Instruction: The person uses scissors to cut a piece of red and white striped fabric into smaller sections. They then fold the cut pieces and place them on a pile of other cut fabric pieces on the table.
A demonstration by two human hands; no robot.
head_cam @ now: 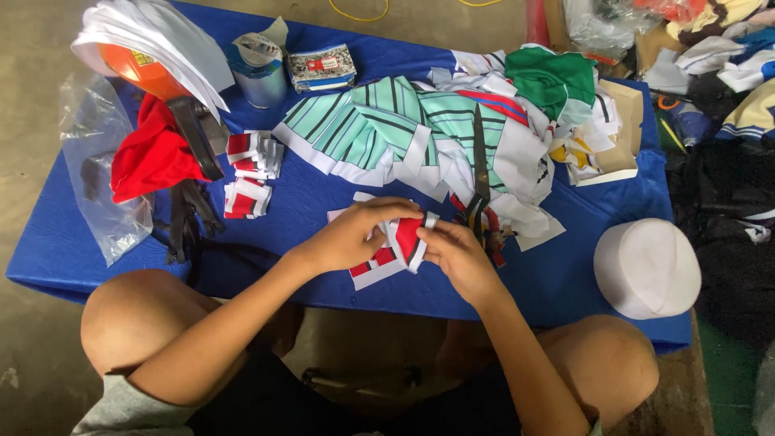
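Folded red-white cloth strips (406, 240) between hands.

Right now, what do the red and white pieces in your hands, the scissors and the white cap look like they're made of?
Red and white pieces, held by both the left hand and the right hand: probably thin knit fabric backed with white paper; they fold softly, matte.
Scissors: dark metal blades, dull sheen; handles mostly hidden.
White cap: looks like stiff matte cloth or felt; it holds its round shape.
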